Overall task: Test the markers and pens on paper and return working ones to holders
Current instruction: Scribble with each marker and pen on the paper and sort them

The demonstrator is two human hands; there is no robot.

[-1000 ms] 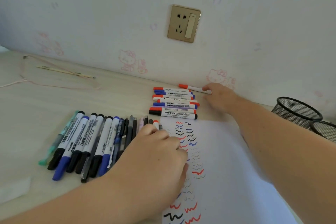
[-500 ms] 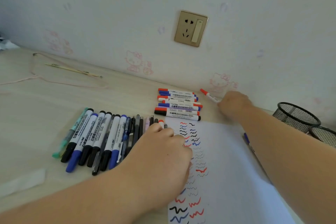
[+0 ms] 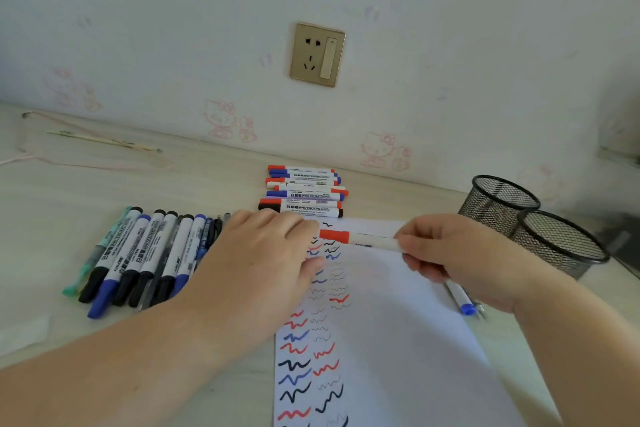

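My right hand grips a white marker with a red cap and holds it level above the top of the white paper, cap pointing left. My left hand lies flat over the paper's left edge, fingers straight, fingertips close to the red cap. The paper carries rows of red, blue and black squiggles. A row of markers and pens lies left of my left hand. A stack of whiteboard markers sits by the wall. Two black mesh holders stand at the right.
A blue-capped pen lies on the desk under my right wrist, beside the paper's right edge. A thin cord and a stick lie at the far left. A wall socket is above the desk.
My right hand picked the red-capped marker up from beside the stack near the wall and brought it toward me over the paper. My left hand stayed on the paper's edge.
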